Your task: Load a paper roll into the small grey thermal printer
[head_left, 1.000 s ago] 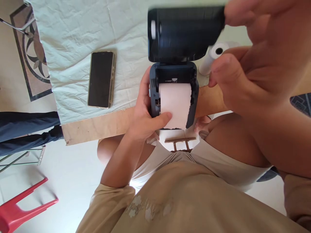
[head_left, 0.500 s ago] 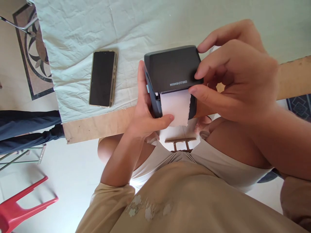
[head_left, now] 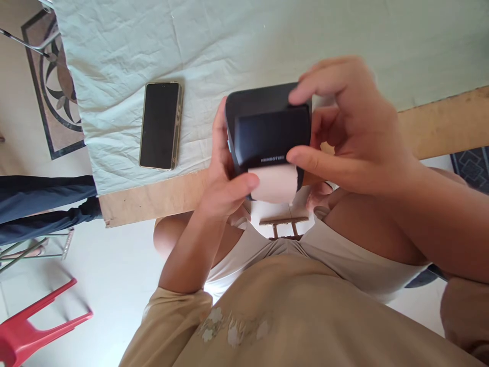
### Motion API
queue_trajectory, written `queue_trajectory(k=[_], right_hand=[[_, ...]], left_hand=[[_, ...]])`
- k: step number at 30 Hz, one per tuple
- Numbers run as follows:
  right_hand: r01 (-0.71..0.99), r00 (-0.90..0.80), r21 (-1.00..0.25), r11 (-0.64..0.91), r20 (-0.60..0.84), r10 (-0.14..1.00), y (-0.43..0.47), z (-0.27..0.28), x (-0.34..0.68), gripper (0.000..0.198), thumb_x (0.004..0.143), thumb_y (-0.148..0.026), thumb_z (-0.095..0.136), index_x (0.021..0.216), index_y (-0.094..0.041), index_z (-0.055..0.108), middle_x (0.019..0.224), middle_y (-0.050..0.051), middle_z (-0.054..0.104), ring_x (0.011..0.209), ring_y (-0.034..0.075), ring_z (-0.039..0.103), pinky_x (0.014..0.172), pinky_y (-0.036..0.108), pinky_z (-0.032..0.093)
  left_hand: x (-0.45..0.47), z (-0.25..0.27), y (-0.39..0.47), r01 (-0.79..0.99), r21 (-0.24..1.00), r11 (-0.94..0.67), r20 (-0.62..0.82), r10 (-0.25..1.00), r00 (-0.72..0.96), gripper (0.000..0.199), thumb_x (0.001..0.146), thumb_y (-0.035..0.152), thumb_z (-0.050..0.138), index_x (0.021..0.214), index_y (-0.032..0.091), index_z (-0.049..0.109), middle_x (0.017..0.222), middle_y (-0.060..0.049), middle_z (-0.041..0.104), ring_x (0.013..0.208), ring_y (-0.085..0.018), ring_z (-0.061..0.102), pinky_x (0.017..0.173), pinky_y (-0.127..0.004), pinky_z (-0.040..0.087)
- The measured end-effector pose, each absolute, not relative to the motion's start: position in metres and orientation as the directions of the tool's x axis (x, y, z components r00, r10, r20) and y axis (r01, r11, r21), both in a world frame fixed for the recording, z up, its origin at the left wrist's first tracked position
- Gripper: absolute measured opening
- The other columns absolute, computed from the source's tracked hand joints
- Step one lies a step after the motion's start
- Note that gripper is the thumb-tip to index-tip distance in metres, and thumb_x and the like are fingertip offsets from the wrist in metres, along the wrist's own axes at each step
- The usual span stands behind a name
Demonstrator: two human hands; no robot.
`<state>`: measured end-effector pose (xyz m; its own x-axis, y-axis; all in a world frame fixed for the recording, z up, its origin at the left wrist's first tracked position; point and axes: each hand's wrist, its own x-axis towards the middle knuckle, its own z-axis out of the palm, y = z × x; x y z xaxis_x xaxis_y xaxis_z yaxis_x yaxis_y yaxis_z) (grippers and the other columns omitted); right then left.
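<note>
A small dark label printer point(head_left: 267, 130) is held over the table's near edge, lid down. A strip of white paper point(head_left: 274, 186) sticks out of its front slot. My left hand point(head_left: 223, 188) grips the printer's left side, thumb resting on the paper. My right hand point(head_left: 351, 130) clasps the right side, index finger on the lid's top, thumb at the front beside the slot.
A black phone point(head_left: 159, 125) lies face up on the pale green cloth point(head_left: 126, 56) left of the printer. The wooden table edge point(head_left: 153, 199) runs below it. A red plastic chair point(head_left: 34, 321) stands at lower left; another person's dark-trousered legs point(head_left: 42, 201) reach in from the left.
The printer's lid, open a second ago, has been swung down and shut by my right hand. The paper roll is now enclosed, and the printer has tilted toward me.
</note>
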<state>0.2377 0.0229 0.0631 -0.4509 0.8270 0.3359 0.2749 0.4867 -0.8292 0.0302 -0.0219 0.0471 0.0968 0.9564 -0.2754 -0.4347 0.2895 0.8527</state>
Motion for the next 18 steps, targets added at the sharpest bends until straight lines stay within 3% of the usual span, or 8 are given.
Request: queue_trajectory(k=[2,4,7,10,15,18], right_hand=[[0.233,-0.524,-0.903,0.362,0.197,0.828,0.022,0.063,0.238,0.075,0.096,-0.042,0.085,0.162,-0.035,0.05,0.167,0.009,0.056,0.107,0.015,0.073,0.072,0.026,0.067],[0.226,-0.594,-0.916,0.332,0.14,0.792,0.023,0.06,0.239,0.087,0.093,-0.045,0.086,0.166,-0.035,0.04,0.166,0.009,0.056,0.114,0.018,0.074,0.078,0.028,0.069],[0.242,-0.633,-0.901,0.359,0.134,0.762,0.027,0.053,0.241,0.087,0.093,-0.048,0.085,0.165,-0.034,0.037,0.158,0.009,0.062,0.117,0.02,0.073,0.08,0.028,0.066],[0.26,-0.645,-0.899,0.353,0.11,0.756,0.03,0.049,0.242,0.085,0.096,-0.049,0.084,0.164,-0.035,0.035,0.155,0.008,0.064,0.111,0.018,0.073,0.076,0.026,0.063],[0.26,-0.629,-0.905,0.336,0.105,0.77,0.031,0.048,0.239,0.086,0.095,-0.048,0.082,0.164,-0.033,0.033,0.153,0.008,0.066,0.104,0.016,0.074,0.07,0.024,0.06],[0.273,-0.624,-0.902,0.335,0.099,0.775,0.032,0.042,0.241,0.091,0.096,-0.051,0.081,0.169,-0.032,0.031,0.151,0.008,0.069,0.104,0.016,0.075,0.068,0.024,0.06]], left_hand=[[0.036,0.048,-0.022,-0.425,0.849,0.313,-0.298,0.949,0.103,0.124,0.077,0.073,0.101,0.181,0.043,0.041,0.161,-0.007,0.077,0.16,-0.05,0.065,0.121,-0.062,0.07],[0.036,0.048,-0.021,-0.413,0.847,0.335,-0.32,0.941,0.107,0.115,0.08,0.077,0.097,0.178,0.041,0.048,0.152,-0.009,0.082,0.157,-0.05,0.068,0.118,-0.063,0.071],[0.025,0.048,-0.019,-0.367,0.863,0.346,-0.323,0.938,0.125,0.103,0.08,0.079,0.097,0.167,0.038,0.061,0.142,-0.009,0.086,0.149,-0.049,0.073,0.114,-0.063,0.073],[0.01,0.047,-0.019,-0.294,0.888,0.353,-0.301,0.931,0.208,0.094,0.068,0.072,0.107,0.146,0.033,0.074,0.133,-0.01,0.087,0.137,-0.049,0.079,0.105,-0.062,0.075],[0.004,0.046,-0.021,-0.282,0.892,0.353,-0.296,0.928,0.225,0.086,0.068,0.065,0.108,0.14,0.033,0.074,0.118,-0.01,0.085,0.118,-0.044,0.085,0.093,-0.056,0.076],[0.013,0.045,-0.023,-0.314,0.905,0.288,-0.253,0.956,0.15,0.076,0.074,0.076,0.1,0.133,0.033,0.075,0.113,-0.008,0.083,0.121,-0.042,0.085,0.094,-0.053,0.075]])
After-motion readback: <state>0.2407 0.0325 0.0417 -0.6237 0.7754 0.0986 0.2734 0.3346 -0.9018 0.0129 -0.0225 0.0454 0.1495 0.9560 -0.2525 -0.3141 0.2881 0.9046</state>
